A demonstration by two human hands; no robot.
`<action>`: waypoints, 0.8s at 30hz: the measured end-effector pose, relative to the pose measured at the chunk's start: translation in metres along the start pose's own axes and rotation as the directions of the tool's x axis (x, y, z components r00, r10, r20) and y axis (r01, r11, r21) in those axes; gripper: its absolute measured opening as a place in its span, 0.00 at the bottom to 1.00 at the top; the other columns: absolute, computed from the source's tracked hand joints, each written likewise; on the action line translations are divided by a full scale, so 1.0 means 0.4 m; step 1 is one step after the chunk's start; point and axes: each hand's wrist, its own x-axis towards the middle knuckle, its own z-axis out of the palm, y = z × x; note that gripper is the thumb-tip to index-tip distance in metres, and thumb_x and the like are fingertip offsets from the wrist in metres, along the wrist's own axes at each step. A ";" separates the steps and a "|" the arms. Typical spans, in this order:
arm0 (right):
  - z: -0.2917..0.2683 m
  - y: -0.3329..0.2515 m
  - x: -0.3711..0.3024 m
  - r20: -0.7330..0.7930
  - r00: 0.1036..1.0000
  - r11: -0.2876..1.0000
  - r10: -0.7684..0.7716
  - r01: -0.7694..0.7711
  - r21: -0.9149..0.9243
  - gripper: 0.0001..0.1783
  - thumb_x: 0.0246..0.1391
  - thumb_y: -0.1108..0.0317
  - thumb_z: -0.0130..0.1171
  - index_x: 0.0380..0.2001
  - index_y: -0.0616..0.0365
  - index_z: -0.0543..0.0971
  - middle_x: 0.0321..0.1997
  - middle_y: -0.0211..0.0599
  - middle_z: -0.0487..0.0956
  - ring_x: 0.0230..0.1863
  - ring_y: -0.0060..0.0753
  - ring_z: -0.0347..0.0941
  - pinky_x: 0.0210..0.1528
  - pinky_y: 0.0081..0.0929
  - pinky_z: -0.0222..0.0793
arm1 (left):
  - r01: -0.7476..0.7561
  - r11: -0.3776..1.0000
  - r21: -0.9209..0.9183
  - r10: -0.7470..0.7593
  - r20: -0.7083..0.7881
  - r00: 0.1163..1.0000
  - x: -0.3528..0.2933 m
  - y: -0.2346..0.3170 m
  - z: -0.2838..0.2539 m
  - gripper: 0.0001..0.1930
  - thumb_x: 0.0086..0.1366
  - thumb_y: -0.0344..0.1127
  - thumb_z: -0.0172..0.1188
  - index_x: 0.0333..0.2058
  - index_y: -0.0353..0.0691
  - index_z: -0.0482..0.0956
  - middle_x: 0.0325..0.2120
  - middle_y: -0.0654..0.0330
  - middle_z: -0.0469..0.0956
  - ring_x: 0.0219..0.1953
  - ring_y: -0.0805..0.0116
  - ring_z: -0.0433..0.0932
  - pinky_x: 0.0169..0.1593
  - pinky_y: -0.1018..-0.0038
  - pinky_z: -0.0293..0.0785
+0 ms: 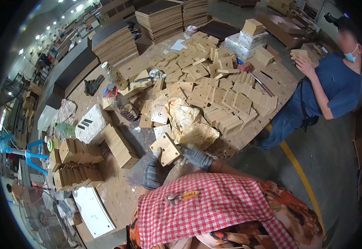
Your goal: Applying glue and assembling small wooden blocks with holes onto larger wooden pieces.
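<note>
My left hand (152, 169), in a grey glove, is closed on a square wooden plate (167, 154) with holes in it, the thumb lying on its face. At the plate's right edge is my right hand (198, 157), also gloved in grey; its fingers are curled and partly hidden, and I cannot make out what they hold. A crumpled yellowish sheet (185, 124) lies just beyond both hands. Left of that sheet, more drilled plates (160, 113) lie flat. Behind it spreads a large heap of wooden plates (199, 95).
Stacked plates (81, 151) and a wooden row (119, 146) stand left, beside a white foam block (93, 123). Jars (115, 74) are farther back. A co-worker (334, 83) holds wooden pieces at right. A red-handled tool (260, 83) lies by the heap. A fan (42, 216) stands lower left.
</note>
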 end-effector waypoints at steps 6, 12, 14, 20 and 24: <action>-0.056 -0.065 -0.027 -0.205 0.951 0.890 -0.230 0.120 -0.441 0.25 0.63 0.53 0.56 0.59 0.52 0.74 0.43 0.38 0.80 0.43 0.28 0.76 0.52 0.33 0.73 | -0.067 0.998 0.017 0.068 -0.063 0.996 0.008 -0.011 0.005 0.29 0.65 0.51 0.64 0.59 0.42 0.72 0.52 0.60 0.78 0.53 0.63 0.77 0.57 0.63 0.72; -0.142 -0.113 -0.050 -0.206 0.878 -0.049 -0.431 -0.251 -0.967 0.21 0.52 0.55 0.63 0.45 0.57 0.82 0.48 0.45 0.75 0.55 0.49 0.65 0.63 0.48 0.56 | -0.260 0.911 0.322 0.326 -0.171 0.930 0.058 -0.049 -0.006 0.20 0.69 0.42 0.61 0.53 0.34 0.78 0.44 0.62 0.80 0.44 0.75 0.75 0.48 0.76 0.71; -0.154 -0.134 -0.047 -0.173 0.884 -0.047 -0.434 -0.215 -0.976 0.16 0.52 0.54 0.62 0.33 0.55 0.84 0.47 0.41 0.76 0.51 0.46 0.66 0.58 0.46 0.60 | -0.336 0.811 0.479 0.440 -0.121 0.890 0.074 -0.060 -0.009 0.20 0.69 0.42 0.61 0.53 0.33 0.78 0.43 0.62 0.81 0.42 0.75 0.76 0.47 0.76 0.72; -0.067 -0.162 -0.017 -0.185 0.757 0.560 -0.626 0.272 -0.783 0.15 0.51 0.60 0.68 0.39 0.57 0.83 0.46 0.44 0.74 0.55 0.43 0.68 0.60 0.40 0.64 | -0.268 0.843 0.467 0.408 -0.229 0.884 0.114 -0.072 0.004 0.19 0.69 0.41 0.61 0.51 0.34 0.78 0.41 0.63 0.81 0.41 0.76 0.76 0.46 0.75 0.72; -0.004 -0.156 0.007 -0.064 0.758 0.436 -0.649 0.302 -0.848 0.16 0.51 0.72 0.68 0.44 0.59 0.79 0.53 0.36 0.72 0.55 0.27 0.70 0.55 0.25 0.72 | -0.206 0.894 0.397 0.305 -0.206 0.930 0.117 -0.093 0.043 0.18 0.70 0.42 0.60 0.52 0.35 0.78 0.39 0.64 0.81 0.39 0.77 0.75 0.44 0.75 0.72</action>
